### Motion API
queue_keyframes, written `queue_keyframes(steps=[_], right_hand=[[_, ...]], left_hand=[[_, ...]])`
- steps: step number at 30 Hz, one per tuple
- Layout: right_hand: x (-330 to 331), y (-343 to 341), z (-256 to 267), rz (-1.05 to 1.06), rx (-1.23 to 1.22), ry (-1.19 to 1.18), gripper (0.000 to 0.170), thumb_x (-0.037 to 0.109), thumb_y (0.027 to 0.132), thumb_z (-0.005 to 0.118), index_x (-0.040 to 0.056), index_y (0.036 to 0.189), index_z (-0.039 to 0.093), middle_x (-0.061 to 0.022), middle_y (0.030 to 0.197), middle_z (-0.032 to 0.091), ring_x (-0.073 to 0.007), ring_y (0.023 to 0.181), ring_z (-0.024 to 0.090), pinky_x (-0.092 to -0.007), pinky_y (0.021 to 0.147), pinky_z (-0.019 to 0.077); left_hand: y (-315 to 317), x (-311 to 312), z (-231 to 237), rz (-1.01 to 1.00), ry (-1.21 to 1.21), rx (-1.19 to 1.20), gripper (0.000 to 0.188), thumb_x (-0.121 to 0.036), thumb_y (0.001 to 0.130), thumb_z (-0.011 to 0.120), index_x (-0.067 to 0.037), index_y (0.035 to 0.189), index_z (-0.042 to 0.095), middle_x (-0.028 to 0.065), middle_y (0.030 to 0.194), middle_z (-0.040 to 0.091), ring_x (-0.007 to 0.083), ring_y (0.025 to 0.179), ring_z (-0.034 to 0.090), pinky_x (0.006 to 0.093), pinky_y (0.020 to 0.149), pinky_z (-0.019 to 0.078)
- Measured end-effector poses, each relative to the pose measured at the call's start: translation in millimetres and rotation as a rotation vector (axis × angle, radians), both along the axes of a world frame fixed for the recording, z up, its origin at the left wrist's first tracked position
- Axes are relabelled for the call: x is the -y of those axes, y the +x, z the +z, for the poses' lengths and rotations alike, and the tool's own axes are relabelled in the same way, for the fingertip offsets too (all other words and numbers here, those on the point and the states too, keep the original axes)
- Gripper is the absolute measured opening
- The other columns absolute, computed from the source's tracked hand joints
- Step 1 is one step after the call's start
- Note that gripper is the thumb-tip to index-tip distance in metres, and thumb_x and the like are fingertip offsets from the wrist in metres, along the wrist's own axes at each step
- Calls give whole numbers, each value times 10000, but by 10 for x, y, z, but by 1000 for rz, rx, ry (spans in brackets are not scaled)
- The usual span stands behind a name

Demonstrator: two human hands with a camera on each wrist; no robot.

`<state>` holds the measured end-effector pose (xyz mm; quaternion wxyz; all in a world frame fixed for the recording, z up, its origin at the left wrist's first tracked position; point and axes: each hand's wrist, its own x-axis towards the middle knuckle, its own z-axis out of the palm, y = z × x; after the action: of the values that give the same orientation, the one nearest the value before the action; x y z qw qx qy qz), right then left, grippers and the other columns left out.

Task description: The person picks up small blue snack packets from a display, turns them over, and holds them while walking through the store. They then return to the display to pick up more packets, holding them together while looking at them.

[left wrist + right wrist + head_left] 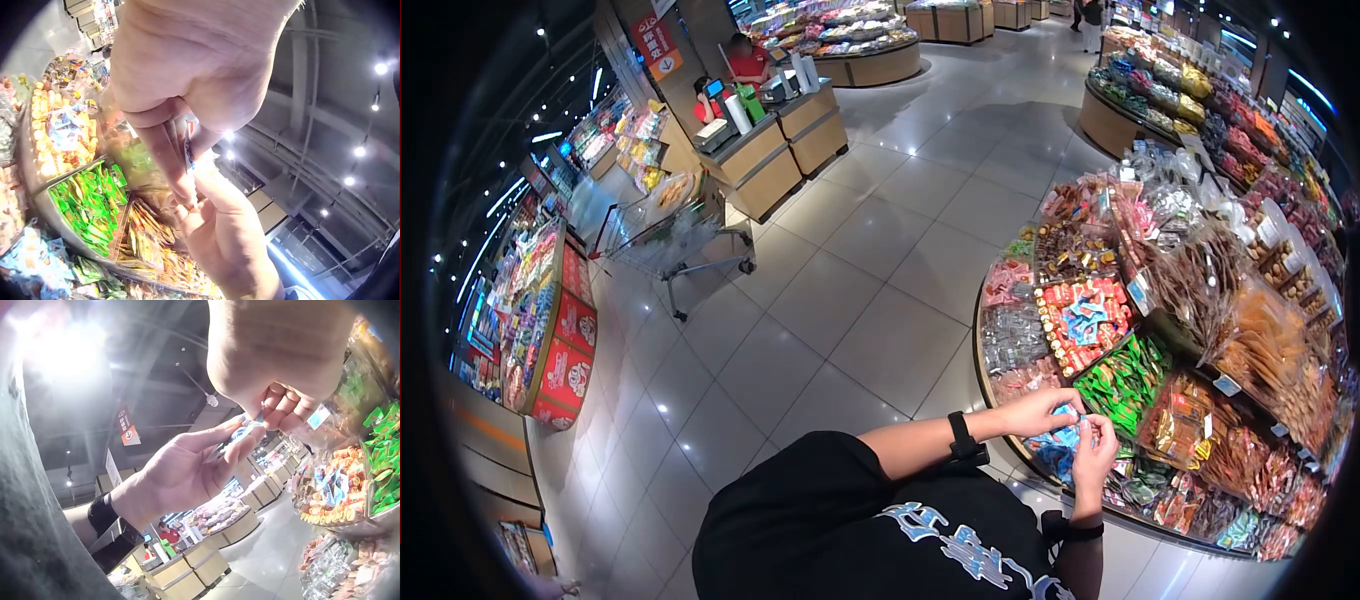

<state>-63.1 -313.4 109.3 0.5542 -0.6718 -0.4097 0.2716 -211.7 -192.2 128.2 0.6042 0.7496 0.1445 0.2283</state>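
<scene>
Both hands meet over the edge of a round sweets display. My left hand (1035,411) pinches a small blue-and-white wrapped snack packet (240,433) between thumb and fingers. At the packet's end are the curled fingertips of my right hand (1094,458), pinching it. From the left wrist, the packet (190,150) shows edge-on between the fingers, partly hidden by them. Below the hands lie loose blue packets (1055,462), and just beyond them a bin of green packets (1128,375).
Red and gold sweets (1060,320) fill a neighbouring bin, with bagged dried goods (1265,345) higher up. A shopping cart (670,245) stands on the tiled floor to the left. Behind it is a counter (765,170) with people in red.
</scene>
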Motion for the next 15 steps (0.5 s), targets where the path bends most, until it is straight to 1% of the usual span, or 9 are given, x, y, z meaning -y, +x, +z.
queue_keyframes(steps=[1,2,5,6,9,10,12,13,15], right_hand=[[-20,-40,-23,-7,52,7,88,57,923,599,-18,967,598,-68,845,597,-134,778,569,-284,714,467],[-28,-74,-14,11,107,22,82,55,926,575,-19,960,590,-80,839,592,-152,764,564,-296,705,464],[-35,-170,34,-9,106,9,73,49,928,562,-17,951,580,-80,842,590,-146,754,551,-292,700,457],[-51,-210,64,-3,126,58,71,69,959,561,-1,965,571,24,814,511,-50,704,440,-216,629,384],[-36,-213,71,-26,61,109,65,62,962,555,-1,975,567,11,860,513,-56,749,443,-218,667,391],[-14,-196,101,-13,8,87,63,51,962,551,-4,990,566,-6,906,531,-67,819,482,-228,730,420],[-12,-178,106,-19,-45,109,70,35,962,545,-14,1009,564,-24,916,555,-85,846,526,-243,763,451],[24,-141,97,-48,-71,114,76,27,961,542,-19,1018,563,-34,921,568,-94,860,548,-250,779,467],[61,-88,169,-33,-166,113,103,9,958,557,-28,1053,564,-54,976,599,-115,939,585,-272,865,485]], left_hand=[[-42,-24,-4,-8,-6,-5,178,-146,950,611,-28,1081,588,82,923,644,169,917,623,343,816,493],[-75,-39,-20,-9,25,29,170,-143,958,609,-42,1092,583,64,910,632,139,904,617,314,786,496],[-174,-67,136,-90,-185,-3,182,-151,966,610,-58,1118,574,36,880,617,93,795,616,266,674,508],[-135,-86,25,-115,-209,98,201,-145,964,618,-73,1143,564,11,846,603,54,668,591,231,561,502],[-69,-73,-54,-135,-414,163,220,-149,906,673,-15,1066,605,23,908,635,91,823,561,308,732,498],[-88,-85,-3,-133,-356,86,226,-169,913,668,-12,1065,611,29,904,644,95,823,570,311,733,502],[-79,-48,104,-159,-251,-74,246,-209,926,658,-7,1064,624,42,896,663,102,824,587,318,736,511],[-11,-20,3,-124,-141,20,251,-283,982,600,-49,1073,615,-15,837,618,48,706,569,245,565,513],[105,-23,-228,-90,-186,-89,271,-288,974,615,-59,1119,615,-20,833,625,43,708,586,226,566,508]])
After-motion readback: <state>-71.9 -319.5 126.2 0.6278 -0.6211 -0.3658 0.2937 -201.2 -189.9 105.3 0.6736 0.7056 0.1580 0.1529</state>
